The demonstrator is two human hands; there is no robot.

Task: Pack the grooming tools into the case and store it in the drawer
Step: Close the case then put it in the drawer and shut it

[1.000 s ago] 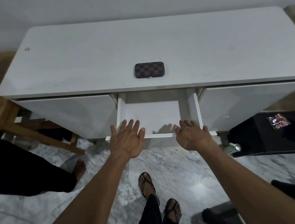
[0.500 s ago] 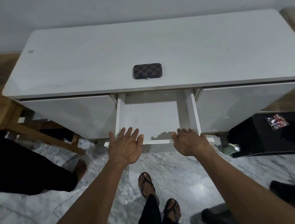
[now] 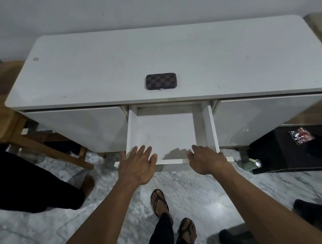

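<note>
A closed case (image 3: pixel 161 80) with a brown and black checker pattern lies flat on the white cabinet top (image 3: pixel 93 69), near its front edge. Right below it the white middle drawer (image 3: pixel 131 128) stands pulled out, with nothing visible inside. My left hand (image 3: pixel 137 166) hovers over the drawer's front left corner, fingers spread, holding nothing. My right hand (image 3: pixel 206 161) rests on the drawer's front edge near the right corner, fingers curled over the rim. No loose grooming tools are in view.
Closed white fronts (image 3: pixel 79 129) flank the drawer on both sides. Another person's leg and bare foot (image 3: pixel 87 183) are at the left beside a wooden frame (image 3: pixel 47 145). A black box (image 3: pixel 295 149) stands at the right. My sandalled feet (image 3: pixel 160 201) are on the marble floor.
The drawer has slid further out of the cabinet toward me, and both hands have stayed at its front edge. The case has not moved.
</note>
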